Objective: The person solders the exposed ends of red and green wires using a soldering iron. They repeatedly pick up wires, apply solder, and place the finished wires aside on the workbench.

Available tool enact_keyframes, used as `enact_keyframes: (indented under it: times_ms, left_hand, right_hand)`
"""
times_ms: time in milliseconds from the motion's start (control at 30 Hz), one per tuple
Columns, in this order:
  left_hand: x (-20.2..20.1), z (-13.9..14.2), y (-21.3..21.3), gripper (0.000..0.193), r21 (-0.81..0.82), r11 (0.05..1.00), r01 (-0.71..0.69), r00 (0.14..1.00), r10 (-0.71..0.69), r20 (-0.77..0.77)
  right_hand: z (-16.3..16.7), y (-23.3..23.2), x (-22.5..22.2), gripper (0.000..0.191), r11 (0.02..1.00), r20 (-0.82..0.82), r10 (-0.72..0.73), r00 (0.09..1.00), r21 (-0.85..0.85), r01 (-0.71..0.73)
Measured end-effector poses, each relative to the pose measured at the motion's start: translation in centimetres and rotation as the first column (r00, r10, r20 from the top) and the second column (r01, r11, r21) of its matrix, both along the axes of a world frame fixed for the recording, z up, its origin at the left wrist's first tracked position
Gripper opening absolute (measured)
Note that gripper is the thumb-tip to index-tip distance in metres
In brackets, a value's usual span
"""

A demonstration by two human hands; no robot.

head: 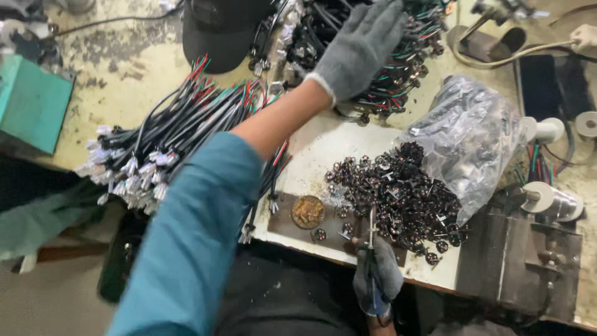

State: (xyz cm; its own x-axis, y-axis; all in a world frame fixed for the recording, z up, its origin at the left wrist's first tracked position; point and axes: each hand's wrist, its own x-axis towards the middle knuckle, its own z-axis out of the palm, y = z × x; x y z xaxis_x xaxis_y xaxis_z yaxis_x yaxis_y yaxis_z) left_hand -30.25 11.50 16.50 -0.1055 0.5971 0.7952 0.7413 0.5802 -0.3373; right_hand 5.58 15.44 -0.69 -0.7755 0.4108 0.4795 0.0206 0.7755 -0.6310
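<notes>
Left grip [360, 46], gloved, spread flat on the tangled wire heap [373, 56] beneath it, nothing clasped. Right grip [376, 277] closed around tweezers [372, 249]; small dark parts [404, 193] piled just beyond on bench [323, 149]. Bundled leads [168, 143] beside my left forearm look sorted; most remains.

a tangled heap of black wired parts [385, 68] with red and green leads lies under the left-hand fingers [373, 31], touching them. a slim blue-handled tool [372, 261] stands upright, clasped in the right-hand fingers [388, 274], tip among small dark round pieces [404, 193].
</notes>
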Motion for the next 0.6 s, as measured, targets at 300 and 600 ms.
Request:
enact_keyframes:
  times_ms: [300, 600]
  left_hand:
    - [15.8, -11.0, -16.9, 0.031, -0.481, 0.825, -0.296, 0.351, 0.562, 0.749]
    - [15.0, -10.0, -17.6, 0.017, -0.343, 0.870, -0.354, 0.326, 0.458, 0.827]
  right_hand:
    - [-1.6, -0.1, 1.5, 0.025, 0.913, 0.011, -0.012, 1.000, -0.407, 0.015]
    - [1.3, -3.8, -0.4, 0.036, 0.795, 0.110, -0.023, 0.994, -0.600, 0.085]
